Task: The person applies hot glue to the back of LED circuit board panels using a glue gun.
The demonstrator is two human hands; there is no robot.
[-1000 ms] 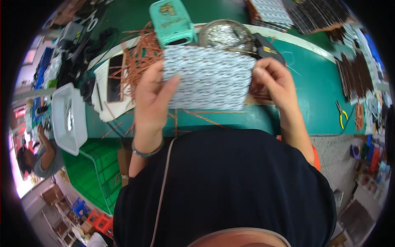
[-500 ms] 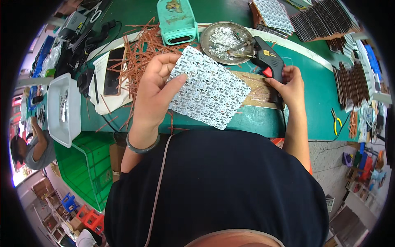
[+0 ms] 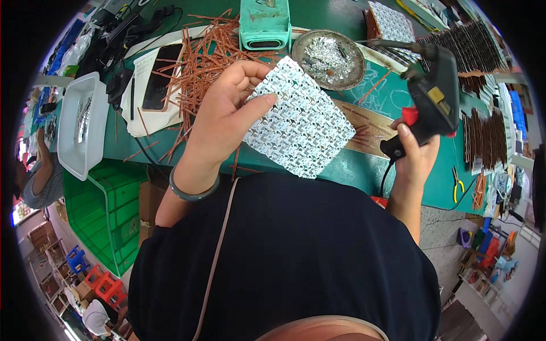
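My left hand (image 3: 230, 113) pinches the upper left edge of a circuit board panel (image 3: 307, 128), thumb on top. The panel is a thin, light square with a dense repeating grey pattern, tilted cornerwise in front of my chest. My right hand (image 3: 414, 153) is closed on the handle of a black soldering gun (image 3: 435, 105) with a red trigger; its cord hangs down. The gun is raised, its front end toward the back and blurred. Between the hands, partly hidden by the panel, lies a brown board (image 3: 372, 131) with thin reddish-brown strips on it.
A round metal dish (image 3: 354, 48) holds silvery scraps. Left of it stand a turquoise holder (image 3: 264, 28) and a heap of reddish-brown strips (image 3: 210, 68), beside a phone (image 3: 162, 79). Stacked panels (image 3: 483, 139) and yellow-handled pliers (image 3: 458, 184) are at the right; a white bin (image 3: 82, 128) is far left.
My right hand has lifted the soldering gun off the dish's rim, up and to the right. My left hand still holds the panel, shifted slightly right in view.
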